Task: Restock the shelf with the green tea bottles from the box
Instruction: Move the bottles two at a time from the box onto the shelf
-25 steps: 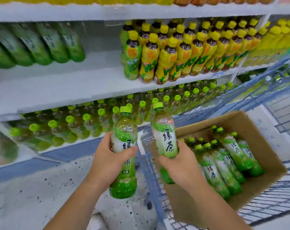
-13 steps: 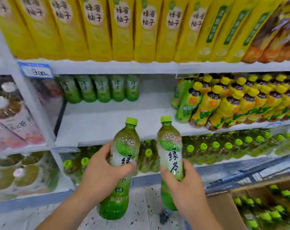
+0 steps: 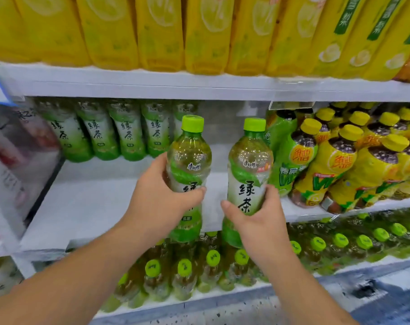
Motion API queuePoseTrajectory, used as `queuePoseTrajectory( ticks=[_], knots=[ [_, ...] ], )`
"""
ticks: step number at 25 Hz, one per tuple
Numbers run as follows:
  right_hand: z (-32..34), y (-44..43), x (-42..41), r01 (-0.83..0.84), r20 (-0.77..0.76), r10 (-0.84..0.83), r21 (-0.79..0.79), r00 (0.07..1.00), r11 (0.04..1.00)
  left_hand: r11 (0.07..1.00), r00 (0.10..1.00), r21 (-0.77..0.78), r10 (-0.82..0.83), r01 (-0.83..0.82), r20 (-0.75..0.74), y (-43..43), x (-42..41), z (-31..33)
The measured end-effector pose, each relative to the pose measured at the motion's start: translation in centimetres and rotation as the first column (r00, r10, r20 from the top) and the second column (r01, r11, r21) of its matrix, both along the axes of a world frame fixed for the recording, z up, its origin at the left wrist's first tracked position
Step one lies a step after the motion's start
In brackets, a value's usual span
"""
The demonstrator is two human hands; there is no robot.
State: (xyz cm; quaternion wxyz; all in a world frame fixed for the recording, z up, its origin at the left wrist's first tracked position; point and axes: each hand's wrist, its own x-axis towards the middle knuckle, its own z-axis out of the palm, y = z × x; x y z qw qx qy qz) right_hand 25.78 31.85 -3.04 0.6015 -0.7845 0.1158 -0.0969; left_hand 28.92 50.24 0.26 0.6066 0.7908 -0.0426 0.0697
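green tea bottles [image 3: 188, 165] gripped upright in left hand [image 3: 157, 200] and right hand [image 3: 258, 219].

Both green tea bottles [image 3: 188, 165] [image 3: 248, 170] look like clear glossy plastic, catching little light spots up near the shoulders; caps [image 3: 192, 123] are matt lime plastic with ribbed sides; labels are shiny wrap film; the shelf [image 3: 100, 198] behind the bottles is smooth white painted board, sort of satin; yellow bottles [image 3: 321, 174] right of the shelf gap wear glossy shrink sleeves
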Motion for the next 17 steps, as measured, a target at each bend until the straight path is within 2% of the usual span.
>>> queuePoseTrajectory(
  ticks=[8,12,14,17],
  knots=[
    [-3.8,1.6,5.8,0.068,0.188,-0.064,-0.015,0.980,0.998,0.996,0.993,-0.088,0.003,0.008,0.118,-0.3,4.8,-3.7],
    [-5.6,1.5,6.7,0.080,0.261,-0.068,-0.038,0.963,0.996,0.989,0.974,-0.086,-0.100,0.120,0.204,0.1,5.8,-5.3],
    [-5.8,1.2,7.2,0.051,0.285,-0.038,-0.036,0.958,0.998,0.988,0.961,-0.044,-0.133,0.148,0.243,1.0,6.2,-6.1],
    [-6.7,0.7,6.9,0.037,0.306,-0.020,-0.052,0.952,0.998,0.974,0.963,0.123,-0.207,0.188,0.171,2.3,5.8,-8.3]
  ],
)
